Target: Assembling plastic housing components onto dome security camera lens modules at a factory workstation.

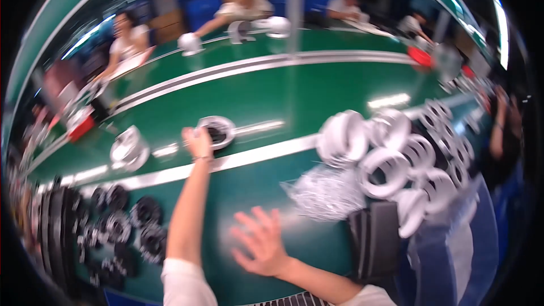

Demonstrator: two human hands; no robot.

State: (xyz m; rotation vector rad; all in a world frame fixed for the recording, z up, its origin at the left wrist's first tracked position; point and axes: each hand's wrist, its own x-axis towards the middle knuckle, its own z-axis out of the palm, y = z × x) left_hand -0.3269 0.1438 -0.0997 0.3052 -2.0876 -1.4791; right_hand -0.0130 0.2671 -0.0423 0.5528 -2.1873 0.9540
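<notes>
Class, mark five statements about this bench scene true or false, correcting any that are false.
1. The left hand is at a white ring-shaped part with a dark centre. True.
2. The right hand is closed in a fist. False: it is spread open.
3. Several round black parts lie left of the left forearm. True.
4. The crumpled, translucent whitish heap lies left of the left forearm. False: it lies right of the right hand.
5. Many white rings are gathered at the right. True.

White sleeves (184, 283) end above bare forearms (191, 215) and ungloved hands (262, 245).
</notes>
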